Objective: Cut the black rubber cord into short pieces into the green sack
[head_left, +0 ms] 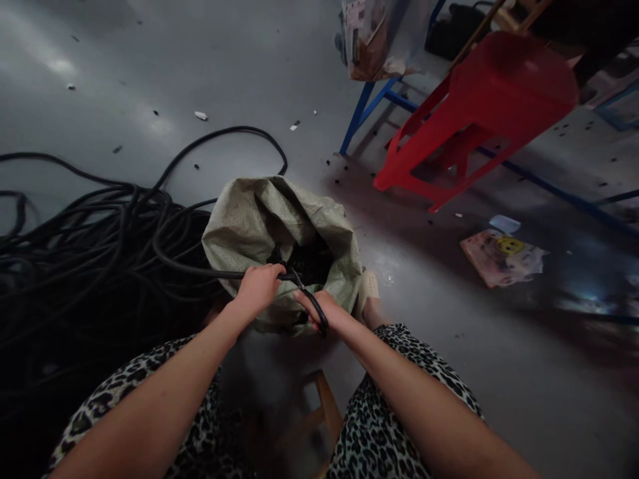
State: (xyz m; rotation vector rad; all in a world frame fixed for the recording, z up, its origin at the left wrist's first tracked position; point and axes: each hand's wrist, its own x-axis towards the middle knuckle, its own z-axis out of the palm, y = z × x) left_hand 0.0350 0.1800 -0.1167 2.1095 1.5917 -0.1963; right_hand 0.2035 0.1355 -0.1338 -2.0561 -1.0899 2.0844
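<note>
My left hand is closed around a black rubber hose or cable near its end. That end reaches over the mouth of a pale green woven sack. In my right hand is a pair of scissors with black handles. Their blades point up and left, at the end of the black strand; whether they touch it I cannot tell. Small dark pieces lie inside the sack, whose rim is folded outward. Both hands are over the sack's near side.
A large tangle of black strand spreads over the floor at left. A red plastic stool stands at upper right, beside a blue metal frame. A printed bag and scattered bits lie on the grey floor. A wooden stool leg shows below.
</note>
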